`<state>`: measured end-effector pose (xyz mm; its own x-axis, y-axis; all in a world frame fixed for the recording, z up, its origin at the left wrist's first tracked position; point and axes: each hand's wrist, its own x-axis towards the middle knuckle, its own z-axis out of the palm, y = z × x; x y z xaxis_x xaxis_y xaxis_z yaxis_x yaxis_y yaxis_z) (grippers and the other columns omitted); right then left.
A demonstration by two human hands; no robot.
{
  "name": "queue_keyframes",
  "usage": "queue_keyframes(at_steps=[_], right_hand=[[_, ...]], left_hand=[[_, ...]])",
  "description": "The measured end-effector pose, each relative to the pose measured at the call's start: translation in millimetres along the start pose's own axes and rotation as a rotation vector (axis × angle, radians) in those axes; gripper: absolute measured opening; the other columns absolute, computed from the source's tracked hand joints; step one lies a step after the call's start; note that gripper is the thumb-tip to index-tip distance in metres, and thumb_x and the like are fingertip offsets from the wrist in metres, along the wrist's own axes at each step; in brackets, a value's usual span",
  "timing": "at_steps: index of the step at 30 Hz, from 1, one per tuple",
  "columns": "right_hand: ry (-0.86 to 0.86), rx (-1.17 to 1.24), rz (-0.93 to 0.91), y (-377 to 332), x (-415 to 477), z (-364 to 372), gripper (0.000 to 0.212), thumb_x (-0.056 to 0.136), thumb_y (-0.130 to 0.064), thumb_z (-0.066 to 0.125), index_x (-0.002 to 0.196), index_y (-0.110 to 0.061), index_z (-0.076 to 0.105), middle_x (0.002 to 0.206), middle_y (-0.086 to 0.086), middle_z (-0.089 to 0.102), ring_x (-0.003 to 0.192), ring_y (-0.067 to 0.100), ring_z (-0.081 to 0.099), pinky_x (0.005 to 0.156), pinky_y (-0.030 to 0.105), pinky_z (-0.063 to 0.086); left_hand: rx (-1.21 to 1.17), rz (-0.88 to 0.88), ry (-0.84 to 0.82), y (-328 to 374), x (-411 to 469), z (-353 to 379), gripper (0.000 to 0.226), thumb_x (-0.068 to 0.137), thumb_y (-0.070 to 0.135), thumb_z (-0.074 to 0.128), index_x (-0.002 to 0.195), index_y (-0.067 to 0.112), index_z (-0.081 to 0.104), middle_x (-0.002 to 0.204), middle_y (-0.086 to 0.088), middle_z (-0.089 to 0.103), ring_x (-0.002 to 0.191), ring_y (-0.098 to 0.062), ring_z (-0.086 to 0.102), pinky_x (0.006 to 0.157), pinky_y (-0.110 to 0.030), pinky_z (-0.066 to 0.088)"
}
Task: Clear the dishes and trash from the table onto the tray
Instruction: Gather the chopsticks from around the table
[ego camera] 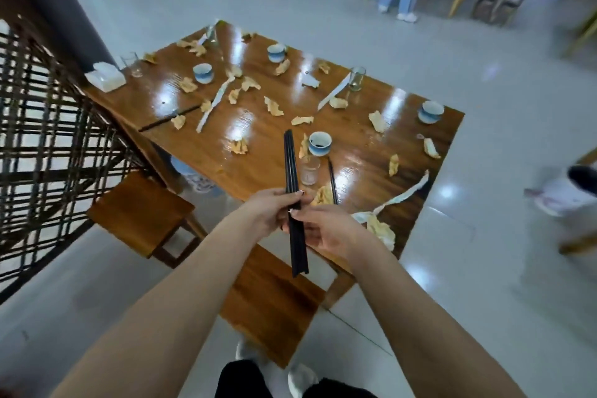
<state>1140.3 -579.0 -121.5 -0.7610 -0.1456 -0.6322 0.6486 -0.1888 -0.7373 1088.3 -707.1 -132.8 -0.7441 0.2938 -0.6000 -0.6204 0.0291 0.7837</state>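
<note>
head view: left hand [265,212] and right hand [326,231] pinched on black chopsticks [290,165], perhaps four, middle hidden under fingers [281,194]

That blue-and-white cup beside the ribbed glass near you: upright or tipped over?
Upright. The cup sits on its base with its mouth facing up, and dark residue is visible inside.
</note>
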Motion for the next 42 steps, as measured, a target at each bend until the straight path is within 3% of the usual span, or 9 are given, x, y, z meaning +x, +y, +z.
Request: queue_keyframes(at_steps=[2,5,10,16,21,27,32,36,42], right_hand=[[0.055,0.011,-0.032,0,6,0,0.012,0.091,-0.008,0.062,0.1,-0.002,0.066,0.083,0.011,0.073,0.076,0.019,0.07,0.083,0.035,0.054],[0.174,0.05,-0.033,-1,13,7,0.026,0.092,-0.018,0.062,0.11,0.002,0.065,0.087,0.011,0.071,0.068,0.015,0.067,0.057,0.023,0.051],[0.42,0.156,0.024,6,45,12,0.051,0.1,-0.045,0.039,0.093,-0.003,0.068,0.085,0.013,0.072,0.079,0.025,0.07,0.071,0.033,0.057],[0.763,0.031,0.048,48,73,-23,0.019,0.094,-0.021,0.059,0.096,-0.005,0.068,0.085,0.009,0.07,0.081,0.019,0.066,0.08,0.034,0.057],[1.058,-0.31,0.019,75,85,-39,0.026,0.098,-0.028,0.051,0.103,-0.011,0.07,0.09,-0.003,0.064,0.08,0.012,0.056,0.067,0.023,0.04],[1.143,-0.802,0.074,100,104,-45,0.034,0.098,-0.037,0.049,0.115,-0.016,0.069,0.114,0.003,0.059,0.108,0.021,0.047,0.088,0.034,0.042],[1.129,-1.052,0.162,111,112,-46,0.042,0.099,-0.043,0.043,0.132,-0.019,0.054,0.136,0.005,0.045,0.123,0.024,0.038,0.094,0.035,0.037],[1.094,-1.079,0.217,126,114,-48,0.048,0.1,-0.045,0.035,0.143,-0.023,0.039,0.151,0.005,0.031,0.133,0.029,0.03,0.102,0.043,0.033],[1.13,-1.033,0.112,137,117,-53,0.037,0.098,-0.038,0.046,0.13,-0.022,0.058,0.14,0.004,0.045,0.125,0.028,0.036,0.097,0.041,0.031]], left_hand=[[0.025,-0.014,-0.034,4,13,-2,0.015,0.094,0.013,0.057,0.092,0.004,0.069,0.083,-0.005,0.074,0.074,-0.02,0.062,0.066,-0.03,0.042],[0.077,-0.056,-0.1,11,30,-8,0.017,0.094,0.013,0.058,0.101,0.001,0.068,0.09,-0.008,0.073,0.074,-0.021,0.061,0.06,-0.028,0.041],[0.074,-0.073,-0.128,21,59,-23,0.019,0.092,0.008,0.059,0.111,0.003,0.063,0.091,-0.005,0.074,0.082,-0.013,0.07,0.061,-0.022,0.05],[0.072,-0.167,-0.153,15,83,-35,0.016,0.093,0.008,0.058,0.109,0.008,0.061,0.094,-0.003,0.075,0.089,-0.012,0.07,0.079,-0.029,0.049],[-0.016,-0.232,-0.13,-1,94,-42,0.011,0.092,0.005,0.058,0.102,0.006,0.062,0.092,-0.008,0.073,0.086,-0.016,0.07,0.079,-0.032,0.054],[-0.081,-0.295,-0.088,-21,103,-47,0.012,0.092,0.004,0.057,0.104,0.003,0.062,0.095,-0.01,0.073,0.087,-0.017,0.07,0.07,-0.028,0.056],[-0.076,-0.347,-0.078,-39,103,-42,0.014,0.092,0.005,0.058,0.106,0.004,0.062,0.093,-0.009,0.074,0.084,-0.016,0.072,0.066,-0.027,0.056],[-0.096,-0.37,-0.081,-45,103,-40,0.013,0.092,0.005,0.057,0.104,0.005,0.063,0.095,-0.009,0.074,0.086,-0.016,0.071,0.067,-0.027,0.057],[-0.124,-0.371,-0.094,-45,105,-41,0.012,0.093,0.005,0.056,0.102,0.006,0.063,0.094,-0.008,0.074,0.082,-0.015,0.072,0.064,-0.025,0.058]])
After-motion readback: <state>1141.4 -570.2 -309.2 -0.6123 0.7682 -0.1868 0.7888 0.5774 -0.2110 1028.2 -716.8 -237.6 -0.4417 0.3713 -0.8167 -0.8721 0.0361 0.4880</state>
